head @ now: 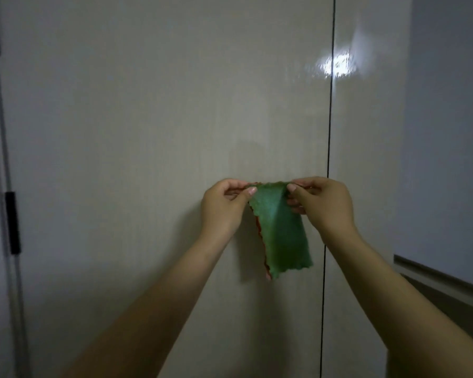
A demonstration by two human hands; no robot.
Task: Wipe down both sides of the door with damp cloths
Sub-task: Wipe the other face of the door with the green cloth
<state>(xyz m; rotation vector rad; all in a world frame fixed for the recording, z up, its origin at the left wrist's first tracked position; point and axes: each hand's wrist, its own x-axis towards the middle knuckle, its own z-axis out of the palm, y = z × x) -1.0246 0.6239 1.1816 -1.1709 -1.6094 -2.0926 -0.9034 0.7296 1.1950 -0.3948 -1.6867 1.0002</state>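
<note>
A pale, glossy door fills most of the head view. In front of it hangs a green cloth with an orange underside showing along its left edge. My left hand pinches the cloth's top left corner between thumb and fingers. My right hand pinches the top right corner. The cloth droops folded between the two hands, slightly off the door's surface.
A dark vertical gap runs down the right of the door beside a glossy panel. Black hinges sit on the frame at the left. A white wall with a ledge stands at the right.
</note>
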